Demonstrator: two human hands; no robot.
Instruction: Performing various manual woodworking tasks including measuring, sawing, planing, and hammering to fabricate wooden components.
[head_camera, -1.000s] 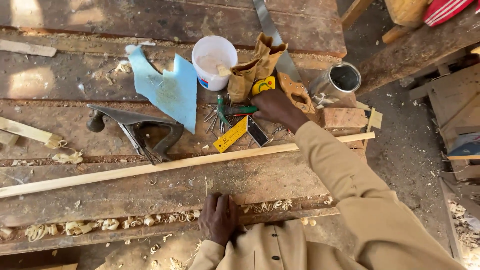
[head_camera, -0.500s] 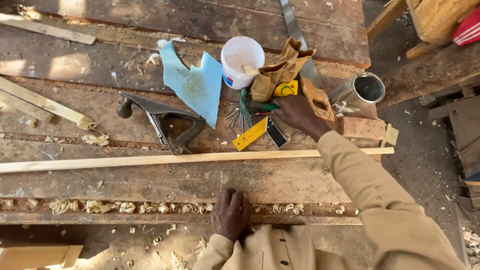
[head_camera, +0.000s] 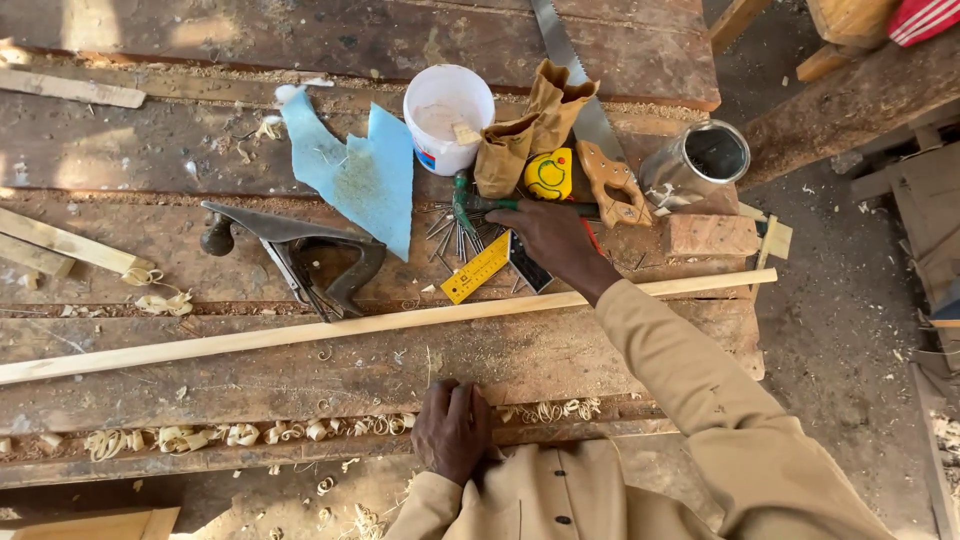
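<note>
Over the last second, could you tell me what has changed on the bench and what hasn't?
Little changed: the right hand drew slightly back from the yellow tape measure toward the folding rule, gripping nothing visible. The left hand stayed flat on the bench edge; the plane and long strip lay unmoved.

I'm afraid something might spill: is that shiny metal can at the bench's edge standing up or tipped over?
Upright. The metal can stands on its base with its round open mouth facing up toward the camera. Its inside is dark, so its contents cannot be told.
</note>
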